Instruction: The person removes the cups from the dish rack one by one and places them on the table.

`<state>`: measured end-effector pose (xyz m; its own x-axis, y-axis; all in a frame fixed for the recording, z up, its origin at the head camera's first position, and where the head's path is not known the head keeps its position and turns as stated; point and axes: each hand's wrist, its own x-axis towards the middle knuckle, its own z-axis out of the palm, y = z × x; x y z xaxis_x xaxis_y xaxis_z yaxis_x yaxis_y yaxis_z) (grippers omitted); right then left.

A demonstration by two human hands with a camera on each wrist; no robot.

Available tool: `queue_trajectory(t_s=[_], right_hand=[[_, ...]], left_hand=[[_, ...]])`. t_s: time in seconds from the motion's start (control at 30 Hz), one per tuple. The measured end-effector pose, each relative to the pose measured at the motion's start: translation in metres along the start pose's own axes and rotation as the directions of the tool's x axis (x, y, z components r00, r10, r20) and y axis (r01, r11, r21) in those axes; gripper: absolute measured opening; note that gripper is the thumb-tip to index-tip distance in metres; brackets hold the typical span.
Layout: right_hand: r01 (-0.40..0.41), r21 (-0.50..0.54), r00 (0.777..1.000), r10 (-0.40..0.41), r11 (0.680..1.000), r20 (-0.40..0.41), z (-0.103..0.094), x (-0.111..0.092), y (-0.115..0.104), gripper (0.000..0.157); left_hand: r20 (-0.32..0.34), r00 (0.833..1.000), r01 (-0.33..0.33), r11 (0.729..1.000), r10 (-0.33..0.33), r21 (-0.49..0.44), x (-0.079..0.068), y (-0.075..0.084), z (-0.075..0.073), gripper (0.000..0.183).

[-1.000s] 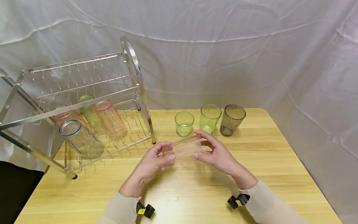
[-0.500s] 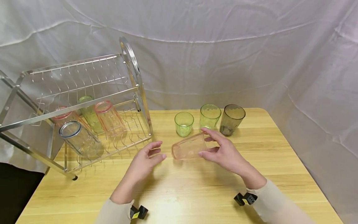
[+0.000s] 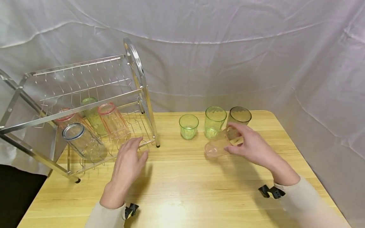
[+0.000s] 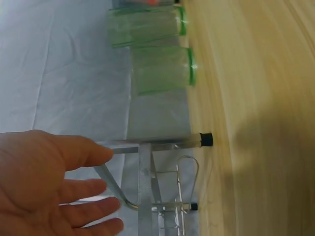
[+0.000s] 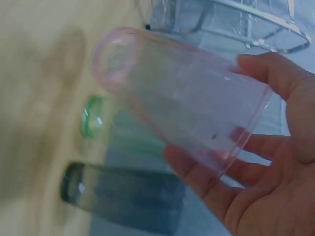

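Note:
A clear pink drinking glass [image 3: 216, 146] is tilted in my right hand [image 3: 253, 146], thumb and fingers gripping it near its rim. In the right wrist view the pink glass [image 5: 172, 93] has its thick base pointing away from the palm. Just behind it in the head view stand a tall green glass [image 3: 215, 122] and a grey glass [image 3: 240, 115], which my right hand partly covers. A short green glass [image 3: 188, 126] is upright to their left. My left hand [image 3: 128, 166] holds nothing, its fingers extended beside the rack's front right foot.
A two-tier metal dish rack [image 3: 148, 117] stands at the left. Its lower tier holds upside-down glasses, among them a blue-rimmed one [image 3: 84, 142], a pink one [image 3: 114, 122] and a green one [image 3: 94, 117]. A pale curtain [image 3: 199, 72] hangs behind the wooden table [image 3: 182, 186].
My left hand has let go of the pink glass and moved left toward the rack. My right hand has carried the glass to the right, near the tall green and grey glasses.

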<state>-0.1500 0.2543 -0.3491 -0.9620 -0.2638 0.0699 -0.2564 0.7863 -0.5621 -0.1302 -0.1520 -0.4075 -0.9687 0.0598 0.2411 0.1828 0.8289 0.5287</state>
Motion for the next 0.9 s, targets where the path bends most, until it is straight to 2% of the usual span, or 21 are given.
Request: queue_trajectory(t_s=[0.13, 0.23, 0.47, 0.63, 0.9], right_hand=[[-0.044, -0.139, 0.999, 0.046, 0.989, 0.017, -0.022, -0.002, 0.004, 0.087], [-0.071, -0.213, 0.996, 0.079, 0.975, 0.032, -0.037, -0.001, 0.011, 0.088], [-0.171, -0.355, 0.976, 0.208, 0.919, 0.07, -0.071, 0.004, 0.036, 0.094], [-0.22, -0.395, 0.964, 0.26, 0.892, 0.05, -0.087, 0.015, 0.065, 0.097], [-0.229, -0.386, 0.961, 0.271, 0.894, 0.057, -0.096, 0.039, 0.1, 0.093]], left_hand=[[0.092, 0.995, 0.036, 0.997, -0.043, 0.07, -0.001, -0.004, 0.001, 0.064], [0.137, 0.988, 0.052, 0.994, -0.065, 0.095, -0.003, -0.006, 0.003, 0.068], [0.162, 0.985, 0.043, 0.992, -0.061, 0.115, -0.004, -0.008, 0.006, 0.068], [0.169, 0.984, 0.036, 0.992, -0.057, 0.124, -0.004, -0.009, 0.006, 0.066], [0.176, 0.982, 0.04, 0.991, -0.062, 0.125, -0.004, -0.009, 0.005, 0.067]])
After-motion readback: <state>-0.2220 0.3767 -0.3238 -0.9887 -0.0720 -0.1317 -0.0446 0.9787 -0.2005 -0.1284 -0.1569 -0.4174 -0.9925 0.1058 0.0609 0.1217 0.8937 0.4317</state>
